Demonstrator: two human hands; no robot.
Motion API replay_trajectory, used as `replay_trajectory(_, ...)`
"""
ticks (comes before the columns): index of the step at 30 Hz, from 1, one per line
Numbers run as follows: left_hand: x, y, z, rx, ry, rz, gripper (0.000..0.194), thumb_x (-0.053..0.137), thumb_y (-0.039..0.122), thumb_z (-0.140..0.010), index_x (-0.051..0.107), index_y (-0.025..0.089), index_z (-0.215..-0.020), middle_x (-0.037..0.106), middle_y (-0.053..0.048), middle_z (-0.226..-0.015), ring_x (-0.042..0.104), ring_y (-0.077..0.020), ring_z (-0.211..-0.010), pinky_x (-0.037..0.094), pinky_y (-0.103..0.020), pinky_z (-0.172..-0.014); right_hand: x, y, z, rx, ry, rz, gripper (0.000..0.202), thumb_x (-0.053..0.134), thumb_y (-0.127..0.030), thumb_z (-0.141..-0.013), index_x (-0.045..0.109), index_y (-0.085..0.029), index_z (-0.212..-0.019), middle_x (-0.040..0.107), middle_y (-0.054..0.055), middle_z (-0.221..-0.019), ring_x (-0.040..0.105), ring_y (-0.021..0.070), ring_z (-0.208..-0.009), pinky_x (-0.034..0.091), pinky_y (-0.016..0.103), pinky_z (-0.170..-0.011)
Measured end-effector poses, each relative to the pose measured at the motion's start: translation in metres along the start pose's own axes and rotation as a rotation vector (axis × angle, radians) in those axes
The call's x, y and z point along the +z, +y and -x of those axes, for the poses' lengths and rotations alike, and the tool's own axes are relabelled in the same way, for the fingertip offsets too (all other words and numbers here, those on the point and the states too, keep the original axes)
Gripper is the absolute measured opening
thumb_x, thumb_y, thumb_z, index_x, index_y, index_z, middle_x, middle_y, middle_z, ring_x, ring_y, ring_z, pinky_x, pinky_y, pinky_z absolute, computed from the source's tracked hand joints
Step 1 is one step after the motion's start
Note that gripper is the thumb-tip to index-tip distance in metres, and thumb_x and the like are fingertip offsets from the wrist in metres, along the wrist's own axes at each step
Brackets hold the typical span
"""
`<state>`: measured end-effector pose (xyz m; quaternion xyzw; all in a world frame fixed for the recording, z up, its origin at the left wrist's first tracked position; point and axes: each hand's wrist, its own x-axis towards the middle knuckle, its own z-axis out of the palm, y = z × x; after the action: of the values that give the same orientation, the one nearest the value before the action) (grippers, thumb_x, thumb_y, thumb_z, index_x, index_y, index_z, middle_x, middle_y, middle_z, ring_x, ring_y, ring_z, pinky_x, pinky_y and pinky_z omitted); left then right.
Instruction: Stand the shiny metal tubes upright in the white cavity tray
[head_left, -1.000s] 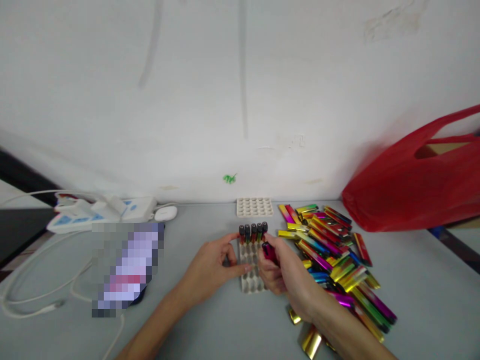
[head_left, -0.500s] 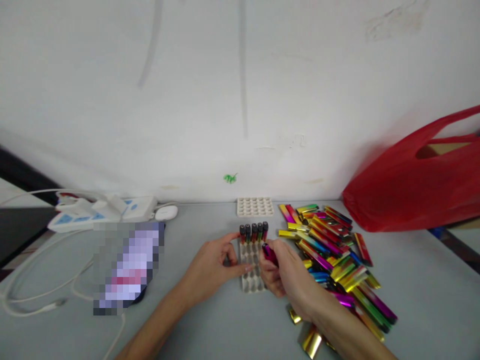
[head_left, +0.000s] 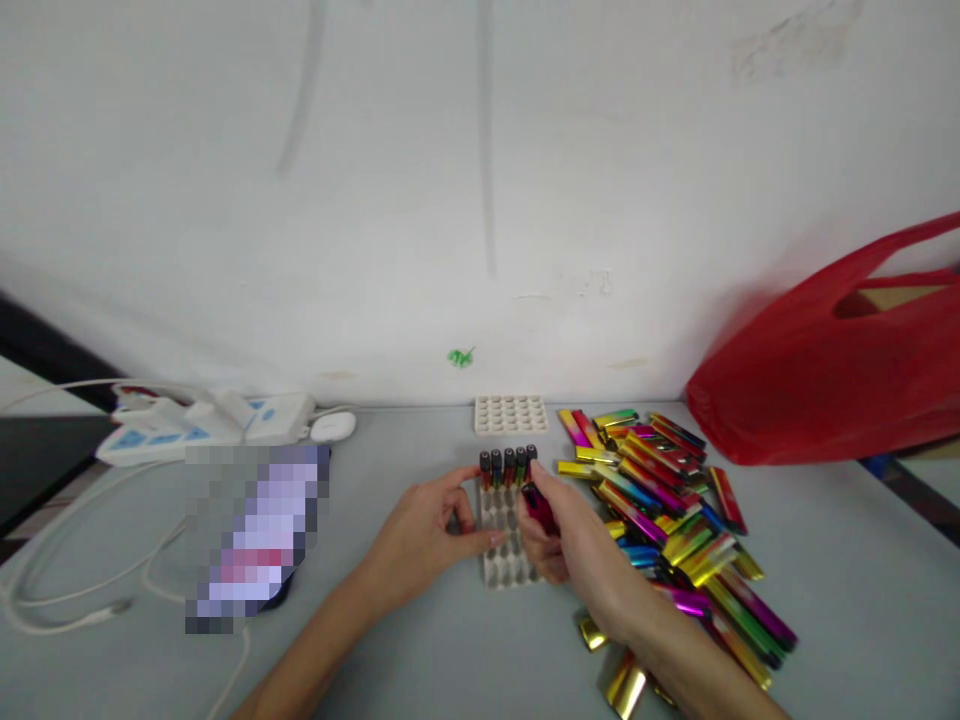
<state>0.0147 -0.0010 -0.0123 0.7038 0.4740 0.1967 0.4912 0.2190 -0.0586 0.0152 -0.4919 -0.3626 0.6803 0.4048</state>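
A pale tray point(head_left: 504, 574) with rows of pockets lies in front of me. In its far row, several dark-capped lighters point(head_left: 509, 466) with shiny coloured bodies stand upright. My left hand point(head_left: 431, 535) grips the tray's left side, the index finger at the far corner and the thumb over the pockets. My right hand point(head_left: 566, 530) is closed around a magenta lighter point(head_left: 537, 508) with a dark end, held above the tray's right side. The fingers hide the lower part of this lighter and some pockets. To the right of that hand is a loose pile of shiny metallic lighters point(head_left: 652, 470).
A second pale tray point(head_left: 511, 414) lies by the wall. A red bag point(head_left: 832, 370) stands at the right. To the left are a power strip point(head_left: 217, 425) with plugs, white cables point(head_left: 82, 628), a small white case point(head_left: 333, 427) and a phone point(head_left: 270, 530) with a blurred-out screen.
My right hand's thumb has moved up toward the standing lighters, and the magenta lighter has shifted slightly. My left hand keeps its place on the tray.
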Motion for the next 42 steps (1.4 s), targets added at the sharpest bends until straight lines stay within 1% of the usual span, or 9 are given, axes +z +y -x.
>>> replay_trajectory(2,0.000,0.001,0.000,-0.005,0.003,0.002,0.087,0.093,0.051,-0.081,0.063,0.017,-0.156,0.064,0.007,-0.073,0.053,-0.0153,-0.064,0.036,-0.025,-0.059,0.001,-0.002,0.004,-0.136,-0.001,0.045,0.063,0.047,-0.080,-0.105,0.052,-0.024,-0.076,0.034,-0.007,-0.062,0.026,0.0130,-0.055,0.021,0.028,-0.051)
replay_trajectory(5,0.000,0.003,0.000,-0.001,-0.003,0.000,0.081,0.092,0.051,-0.082,0.066,0.019,-0.152,0.064,0.007,-0.073,0.053,-0.0152,-0.064,0.035,-0.025,-0.059,0.005,-0.008,0.012,-0.356,0.115,0.159,0.050,0.046,-0.070,-0.112,0.063,-0.025,-0.103,0.046,-0.005,-0.072,0.039,0.0165,-0.062,0.033,0.030,-0.058)
replay_trajectory(8,-0.001,0.005,0.001,0.001,-0.005,0.003,0.080,0.092,0.050,-0.083,0.066,0.019,-0.152,0.063,0.007,-0.072,0.053,-0.0153,-0.063,0.035,-0.025,-0.059,0.006,-0.011,0.017,-0.467,0.176,0.305,0.040,0.040,-0.058,-0.118,0.065,-0.027,-0.125,0.058,-0.001,-0.081,0.054,0.0199,-0.072,0.043,0.032,-0.068)
replay_trajectory(10,-0.001,0.006,0.001,-0.001,-0.003,0.000,0.079,0.092,0.049,-0.083,0.067,0.019,-0.151,0.063,0.008,-0.071,0.052,-0.0152,-0.063,0.035,-0.026,-0.059,0.003,-0.011,0.018,-0.557,0.183,0.403,0.034,0.043,-0.050,-0.119,0.067,-0.029,-0.130,0.065,0.003,-0.096,0.062,0.0223,-0.088,0.048,0.035,-0.081)
replay_trajectory(12,0.000,0.005,0.001,-0.002,0.000,-0.004,0.078,0.093,0.048,-0.082,0.068,0.019,-0.150,0.063,0.008,-0.070,0.052,-0.0152,-0.063,0.035,-0.026,-0.059,0.001,-0.011,0.018,-0.666,0.200,0.501,0.027,0.051,-0.044,-0.117,0.070,-0.031,-0.130,0.066,0.005,-0.112,0.063,0.0244,-0.104,0.049,0.037,-0.093)
replay_trajectory(15,0.001,0.003,0.001,0.003,-0.001,0.004,0.078,0.093,0.049,-0.082,0.067,0.019,-0.149,0.063,0.008,-0.070,0.052,-0.0152,-0.063,0.035,-0.026,-0.060,-0.001,-0.013,0.017,-0.774,0.234,0.622,0.021,0.060,-0.037,-0.114,0.074,-0.031,-0.128,0.063,0.006,-0.115,0.061,0.0260,-0.109,0.050,0.040,-0.096)
replay_trajectory(19,0.001,0.000,0.000,0.008,-0.002,0.024,0.079,0.094,0.050,-0.082,0.066,0.018,-0.149,0.063,0.007,-0.071,0.053,-0.0155,-0.064,0.035,-0.026,-0.060,-0.001,-0.013,0.014,-0.798,0.211,0.725,0.014,0.069,-0.029,-0.110,0.074,-0.028,-0.123,0.067,0.004,-0.103,0.063,0.0254,-0.101,0.052,0.039,-0.089)
replay_trajectory(25,0.001,-0.001,0.000,0.028,-0.008,0.027,0.075,0.095,0.047,-0.082,0.068,0.023,-0.148,0.061,0.008,-0.071,0.051,-0.0147,-0.065,0.033,-0.025,-0.059,-0.007,-0.001,0.007,-0.818,0.166,0.823,0.024,0.062,-0.024,-0.113,0.066,-0.027,-0.136,0.072,0.008,-0.121,0.068,0.0265,-0.112,0.055,0.041,-0.097)
replay_trajectory(42,0.003,-0.004,0.000,0.064,0.017,0.028,0.069,0.094,0.047,-0.083,0.070,0.020,-0.142,0.063,0.008,-0.071,0.053,-0.0145,-0.065,0.036,-0.025,-0.060,-0.007,0.000,0.006,-0.811,0.127,0.957,0.022,0.064,-0.023,-0.112,0.068,-0.023,-0.134,0.075,0.008,-0.117,0.067,0.0277,-0.109,0.055,0.045,-0.098)
